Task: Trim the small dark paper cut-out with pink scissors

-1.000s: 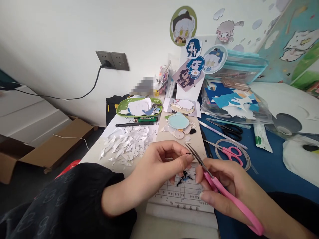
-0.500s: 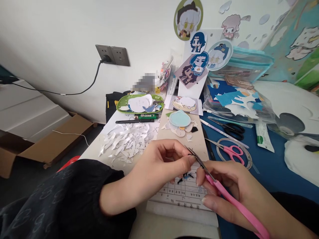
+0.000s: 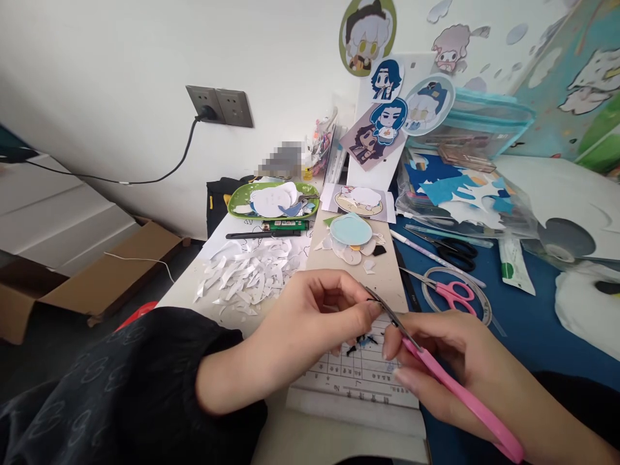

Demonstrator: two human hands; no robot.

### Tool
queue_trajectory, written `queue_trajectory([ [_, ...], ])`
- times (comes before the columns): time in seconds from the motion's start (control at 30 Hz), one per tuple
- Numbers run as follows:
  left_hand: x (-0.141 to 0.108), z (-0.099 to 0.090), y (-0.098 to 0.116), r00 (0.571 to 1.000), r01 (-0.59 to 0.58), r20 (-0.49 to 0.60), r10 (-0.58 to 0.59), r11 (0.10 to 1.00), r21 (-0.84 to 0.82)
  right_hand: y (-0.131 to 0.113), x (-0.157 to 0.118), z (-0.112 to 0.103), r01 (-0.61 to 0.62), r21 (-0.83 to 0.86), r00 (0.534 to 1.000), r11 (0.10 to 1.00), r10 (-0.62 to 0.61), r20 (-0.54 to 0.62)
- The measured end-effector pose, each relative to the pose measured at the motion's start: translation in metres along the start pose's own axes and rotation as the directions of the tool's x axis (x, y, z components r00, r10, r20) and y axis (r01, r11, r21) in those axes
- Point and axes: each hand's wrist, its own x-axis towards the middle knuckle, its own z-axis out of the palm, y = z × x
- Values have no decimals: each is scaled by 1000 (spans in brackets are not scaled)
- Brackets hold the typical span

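Note:
Pink-handled scissors [image 3: 448, 381] are in my right hand [image 3: 465, 361], their blades nearly closed and pointing up to the left. My left hand [image 3: 320, 316] pinches a tiny dark piece [image 3: 372, 300] between thumb and index finger, right beside the blade tips. Most of that piece is hidden by the fingers. Under both hands lies a printed form pad [image 3: 358, 381] with small black and blue scraps [image 3: 363, 342] on it.
White paper strips [image 3: 249, 274] lie left of centre. Behind are a green tray [image 3: 232, 205] of cutouts and a light blue cutout [image 3: 351, 229]. At right are a second pink scissors [image 3: 455, 296], black scissors [image 3: 455, 252], a tape ring [image 3: 487, 310] and a tube [image 3: 516, 265].
The scissor blades look slightly more closed than before, and both hands have barely moved. The whole view has shifted a little.

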Motion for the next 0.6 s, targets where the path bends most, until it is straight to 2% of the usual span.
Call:
queue_trajectory([
  [0.23,0,-1,0,999,31,6,-32,999,43,0,2,1,-5,-79,998,997,0,-60],
  [0.6,3,-4,3,995,97,23,-99,992,80,-1,1,-3,6,-183,999,983,-12,-34],
])
